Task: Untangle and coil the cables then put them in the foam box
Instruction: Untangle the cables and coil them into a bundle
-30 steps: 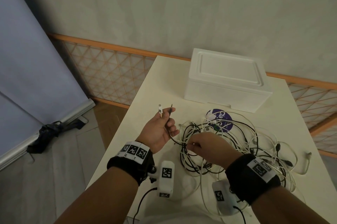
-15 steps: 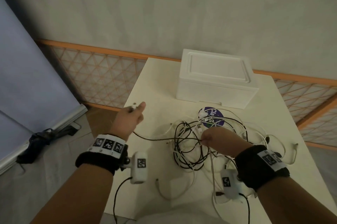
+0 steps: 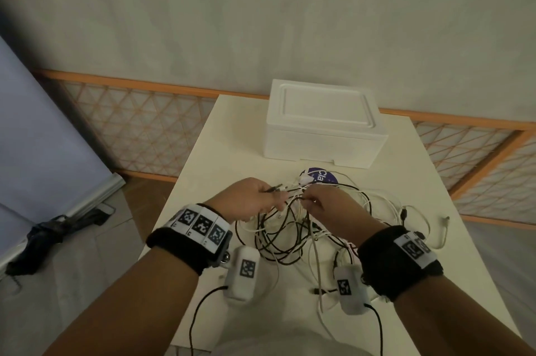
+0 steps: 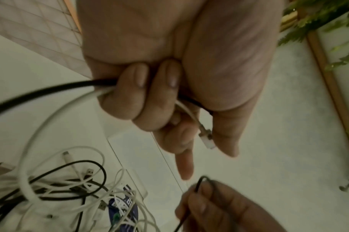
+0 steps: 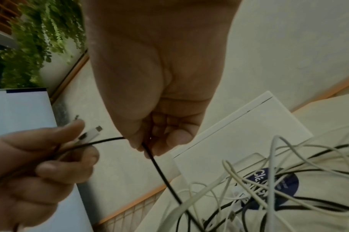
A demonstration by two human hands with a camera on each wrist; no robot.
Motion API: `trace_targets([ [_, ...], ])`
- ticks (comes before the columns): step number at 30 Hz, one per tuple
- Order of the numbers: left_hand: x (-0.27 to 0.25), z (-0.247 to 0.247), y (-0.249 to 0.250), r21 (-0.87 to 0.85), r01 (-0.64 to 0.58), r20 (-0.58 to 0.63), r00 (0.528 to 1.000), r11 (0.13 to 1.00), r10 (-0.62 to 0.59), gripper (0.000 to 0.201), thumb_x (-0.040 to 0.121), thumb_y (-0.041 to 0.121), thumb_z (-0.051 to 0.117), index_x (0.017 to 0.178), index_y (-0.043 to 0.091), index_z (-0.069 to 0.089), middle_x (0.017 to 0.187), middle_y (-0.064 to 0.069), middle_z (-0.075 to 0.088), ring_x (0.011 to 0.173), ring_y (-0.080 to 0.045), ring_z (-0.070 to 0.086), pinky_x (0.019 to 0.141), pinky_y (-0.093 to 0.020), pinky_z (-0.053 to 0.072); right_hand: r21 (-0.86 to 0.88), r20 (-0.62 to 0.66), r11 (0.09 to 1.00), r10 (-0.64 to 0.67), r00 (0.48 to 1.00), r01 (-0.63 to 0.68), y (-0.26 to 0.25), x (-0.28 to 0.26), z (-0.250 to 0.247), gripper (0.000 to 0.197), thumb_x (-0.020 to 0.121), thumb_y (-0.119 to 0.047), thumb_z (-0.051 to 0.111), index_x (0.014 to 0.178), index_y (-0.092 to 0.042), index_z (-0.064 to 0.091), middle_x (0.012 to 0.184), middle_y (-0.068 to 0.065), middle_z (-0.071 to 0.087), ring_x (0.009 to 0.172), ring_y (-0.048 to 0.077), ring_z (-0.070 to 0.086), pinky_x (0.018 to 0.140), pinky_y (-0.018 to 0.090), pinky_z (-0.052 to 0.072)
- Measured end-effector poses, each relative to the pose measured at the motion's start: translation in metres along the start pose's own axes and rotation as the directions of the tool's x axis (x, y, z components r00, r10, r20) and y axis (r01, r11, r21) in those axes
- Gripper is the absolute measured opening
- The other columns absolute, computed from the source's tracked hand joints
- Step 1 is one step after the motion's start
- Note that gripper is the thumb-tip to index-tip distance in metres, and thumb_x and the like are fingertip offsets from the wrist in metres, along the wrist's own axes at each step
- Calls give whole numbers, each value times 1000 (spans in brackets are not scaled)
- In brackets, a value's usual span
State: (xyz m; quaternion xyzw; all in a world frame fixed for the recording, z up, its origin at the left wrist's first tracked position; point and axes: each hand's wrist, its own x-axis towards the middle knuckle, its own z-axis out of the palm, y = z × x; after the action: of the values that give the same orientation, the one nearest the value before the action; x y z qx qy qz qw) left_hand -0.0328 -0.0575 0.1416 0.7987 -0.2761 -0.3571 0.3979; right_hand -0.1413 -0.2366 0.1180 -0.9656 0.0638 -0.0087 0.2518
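A tangle of black and white cables (image 3: pixel 293 228) lies on the cream table (image 3: pixel 220 149) in front of me. My left hand (image 3: pixel 255 196) grips a black cable (image 4: pixel 50 89) and a white cable (image 4: pixel 186 109) together, their plug ends sticking out past the thumb. The white plug (image 5: pixel 95 131) shows beside the black strand. My right hand (image 3: pixel 322 204) pinches the black cable (image 5: pixel 157 166) a short way along, just right of the left hand. The white foam box (image 3: pixel 324 129) stands behind the tangle with its lid on.
A round purple sticker (image 3: pixel 322 177) lies under the cables near the box. More white cable ends (image 3: pixel 443 225) trail toward the table's right edge. An orange-framed lattice railing (image 3: pixel 139 123) runs behind the table. Dark items (image 3: pixel 49 233) lie on the floor at left.
My left hand, which had pulled out to the left with the cable ends, has come back in beside the right hand above the tangle. The right hand has risen slightly, pinching the black cable.
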Motion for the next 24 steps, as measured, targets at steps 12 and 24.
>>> trace_targets([
  [12, 8, 8, 53, -143, -210, -374, 916, 967, 143, 27, 93, 26, 60, 79, 7, 73, 83, 3, 71, 52, 10, 51, 65, -25, 36, 109, 1, 993, 38, 999, -38, 18, 6, -6, 11, 89, -23, 60, 78, -24, 59, 60, -14, 50, 55, -2, 48, 54, 11, 36],
  [24, 34, 41, 40, -143, -148, -248, 963, 979, 109, 22, 71, 17, 83, 90, 9, 74, 83, 3, 73, 76, -8, 65, 76, -25, 49, 223, -163, 974, 77, 984, -40, 26, 13, -42, 6, 86, -20, 65, 90, -17, 70, 76, -7, 65, 72, 11, 60, 68, 21, 45],
])
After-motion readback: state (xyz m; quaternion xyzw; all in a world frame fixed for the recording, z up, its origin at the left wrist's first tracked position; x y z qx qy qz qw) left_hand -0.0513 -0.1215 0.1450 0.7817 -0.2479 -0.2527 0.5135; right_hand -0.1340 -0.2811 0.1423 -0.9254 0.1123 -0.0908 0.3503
